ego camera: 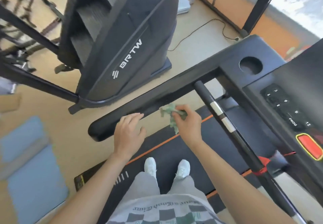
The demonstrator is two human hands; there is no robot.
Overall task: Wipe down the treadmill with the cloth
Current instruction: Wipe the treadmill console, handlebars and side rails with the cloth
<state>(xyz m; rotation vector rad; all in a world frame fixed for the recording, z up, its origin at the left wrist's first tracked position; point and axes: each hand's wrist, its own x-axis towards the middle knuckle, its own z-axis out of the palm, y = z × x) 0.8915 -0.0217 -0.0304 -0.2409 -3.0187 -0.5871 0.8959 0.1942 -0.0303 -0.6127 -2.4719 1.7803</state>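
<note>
Where the person stands: white shoes planted on the treadmill's belt, body turned to the machine's left side, which puts the arm rail within easy reach of both hands.
Left hand: laid on the near end of that rail, fingers fairly straight across its top, thumb free below. It looks to me like a brace for balance rather than a grip.
Right hand: fingers curled, pinching the cloth in a bunch, so a wad faces the rail and a tail dangles underneath.
Cloth: green and crumpled, at the rail's near edge, just beside the left fingertips (whether it actually presses the plastic I can't make out).
Arm rail: long and black, running up to the console. My guess is most of its length awaits wiping.
Grip bar: just right of the wiping hand, untouched.
Console: further right, with cup holder and red stop button, apart from both hands.
Beyond: a stair machine on the floor, well apart, no part of this job.
</note>
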